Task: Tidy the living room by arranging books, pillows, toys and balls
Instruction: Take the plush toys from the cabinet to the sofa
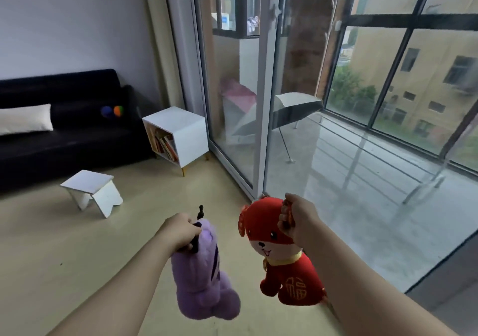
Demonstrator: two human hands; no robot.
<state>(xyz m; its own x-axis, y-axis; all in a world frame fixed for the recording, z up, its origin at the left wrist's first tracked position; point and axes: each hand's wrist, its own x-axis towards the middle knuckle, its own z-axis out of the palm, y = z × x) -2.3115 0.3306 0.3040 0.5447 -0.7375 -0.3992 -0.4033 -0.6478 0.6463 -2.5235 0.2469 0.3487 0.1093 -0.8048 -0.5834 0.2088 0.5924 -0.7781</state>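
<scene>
Hands hold toys off the floor [51, 258], seemingly for carrying: the left grip [181, 231] clasps the purple plush [204, 278] by its top, the right grip [297, 219] pinches the red dog [282, 258] by an ear.

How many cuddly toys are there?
2. The purple plush toy hangs from the left hand; the red plush dog hangs from the right hand. Others may lie out of view.
</scene>
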